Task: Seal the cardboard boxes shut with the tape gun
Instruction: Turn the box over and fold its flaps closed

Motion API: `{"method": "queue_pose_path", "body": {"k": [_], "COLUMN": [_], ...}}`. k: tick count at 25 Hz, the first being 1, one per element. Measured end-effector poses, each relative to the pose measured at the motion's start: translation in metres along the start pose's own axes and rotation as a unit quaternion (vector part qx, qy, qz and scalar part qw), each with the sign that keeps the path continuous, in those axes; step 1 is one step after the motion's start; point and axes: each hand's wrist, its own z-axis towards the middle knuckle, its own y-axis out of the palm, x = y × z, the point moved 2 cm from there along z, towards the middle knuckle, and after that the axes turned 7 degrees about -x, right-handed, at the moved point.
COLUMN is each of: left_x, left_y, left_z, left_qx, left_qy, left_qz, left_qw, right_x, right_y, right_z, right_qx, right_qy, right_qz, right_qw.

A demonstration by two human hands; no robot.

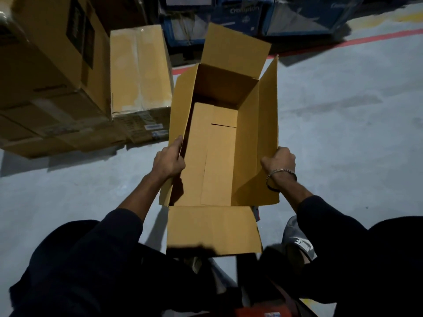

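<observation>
An empty brown cardboard box (219, 143) stands open on the grey floor in front of me, all its top flaps up or folded outward. My left hand (169, 161) grips the edge of the left long flap. My right hand (279, 161), with a metal bracelet at the wrist, grips the edge of the right long flap. The near short flap (212, 229) lies folded out toward me, and the far short flap (235, 50) stands up. A red object (261, 312) shows at the bottom edge; whether it is the tape gun I cannot tell.
A closed, taped cardboard box (139, 72) lies to the left, beside a stack of bigger boxes (45, 72). Blue printed cartons (251, 14) line the back. A red floor line (366, 38) runs behind the box. Grey floor (354, 133) spreads to the right.
</observation>
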Motion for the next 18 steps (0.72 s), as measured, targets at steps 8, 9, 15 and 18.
{"method": "queue_pose_path", "body": {"k": [8, 9, 15, 18], "left_x": [0.008, 0.004, -0.009, -0.017], "left_y": [0.031, 0.042, 0.062, 0.07], "left_z": [-0.017, -0.02, -0.013, -0.014], "left_qx": [-0.089, -0.098, -0.062, -0.058], "left_qy": [0.012, 0.001, -0.034, -0.081], "left_qz": [-0.089, -0.095, -0.117, -0.136], "left_qw": [0.992, 0.991, 0.991, 0.986], "right_x": [-0.001, 0.003, 0.014, 0.018], "right_y": [-0.015, -0.016, 0.009, 0.002], "right_z": [0.001, 0.003, 0.003, 0.023], "right_qx": [0.01, 0.0, -0.037, -0.057], "right_qy": [-0.011, -0.009, -0.02, -0.004], "right_qz": [-0.09, -0.093, -0.075, -0.021], "right_qw": [0.996, 0.996, 0.996, 0.998]}}
